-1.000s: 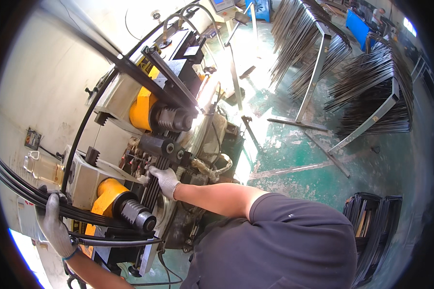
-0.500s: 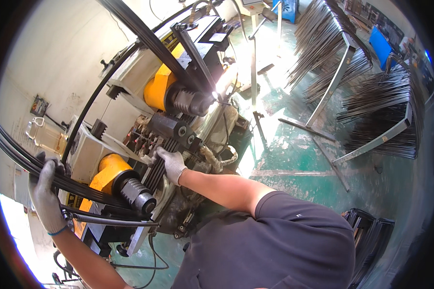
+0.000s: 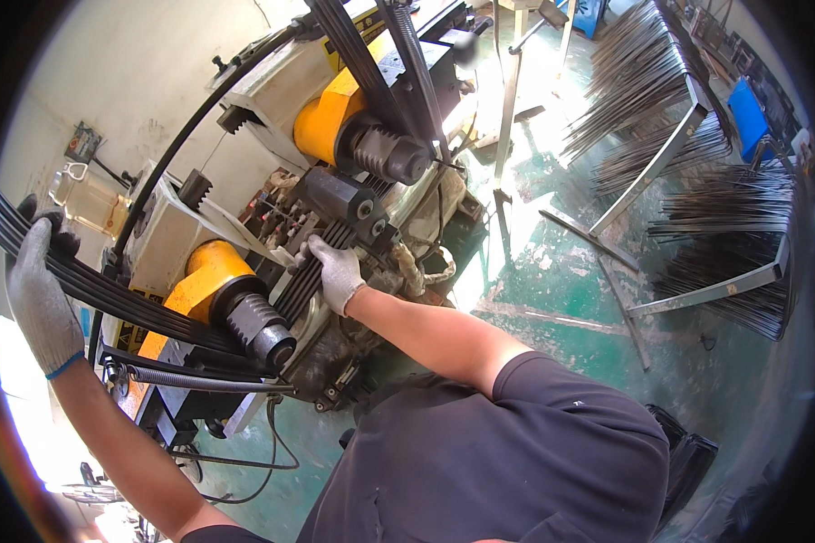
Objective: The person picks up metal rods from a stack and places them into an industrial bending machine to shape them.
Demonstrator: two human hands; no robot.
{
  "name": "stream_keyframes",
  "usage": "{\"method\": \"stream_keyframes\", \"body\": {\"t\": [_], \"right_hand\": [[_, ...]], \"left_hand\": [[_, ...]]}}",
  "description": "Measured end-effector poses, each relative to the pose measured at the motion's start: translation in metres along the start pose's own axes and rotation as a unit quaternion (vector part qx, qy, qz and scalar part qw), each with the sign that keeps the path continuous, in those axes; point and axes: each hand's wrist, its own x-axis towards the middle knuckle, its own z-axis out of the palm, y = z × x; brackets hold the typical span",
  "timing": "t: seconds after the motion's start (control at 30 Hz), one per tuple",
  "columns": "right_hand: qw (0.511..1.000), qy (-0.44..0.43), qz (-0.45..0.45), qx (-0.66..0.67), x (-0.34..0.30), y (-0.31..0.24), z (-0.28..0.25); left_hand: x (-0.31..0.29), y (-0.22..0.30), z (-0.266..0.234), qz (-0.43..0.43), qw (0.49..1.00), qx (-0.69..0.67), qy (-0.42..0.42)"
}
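My left hand (image 3: 38, 294), in a grey work glove, is closed around a bundle of long black rods (image 3: 122, 306) at the far left. The bundle runs past the machine's nearer yellow head (image 3: 210, 276), beside a dark ridged cylinder (image 3: 254, 321). My right hand (image 3: 337, 274), gloved too, is closed over the rods (image 3: 296, 291) at the machine's middle, just before a black block with round holes (image 3: 344, 204). Its fingertips are partly hidden. Beyond, more black rods (image 3: 358, 59) rise past the second yellow head (image 3: 330, 122).
At the right, angled metal racks (image 3: 652, 172) carry dense stacks of thin dark rods (image 3: 634, 68). Their feet (image 3: 589, 240) reach across the green floor (image 3: 552, 299). A coil spring (image 3: 199, 380) and cables (image 3: 272, 452) lie near my left forearm. A plastic jug (image 3: 91, 199) stands by the wall.
My left hand has moved outward to the left, still gripping the rods. My right hand stays on the rods by the black block. The whole view has shifted a little.
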Motion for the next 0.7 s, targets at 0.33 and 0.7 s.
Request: {"method": "stream_keyframes", "body": {"t": [0.33, 0.7], "right_hand": [[1.000, -0.012, 0.007, 0.007, 0.002, 0.007, -0.003], [0.999, -0.016, -0.007, -0.041, 0.009, -0.008, -0.042]], "left_hand": [[-0.011, 0.008, -0.008, -0.019, 1.000, -0.008, 0.009], [-0.046, -0.026, -0.028, -0.151, 0.973, -0.133, -0.111]]}}
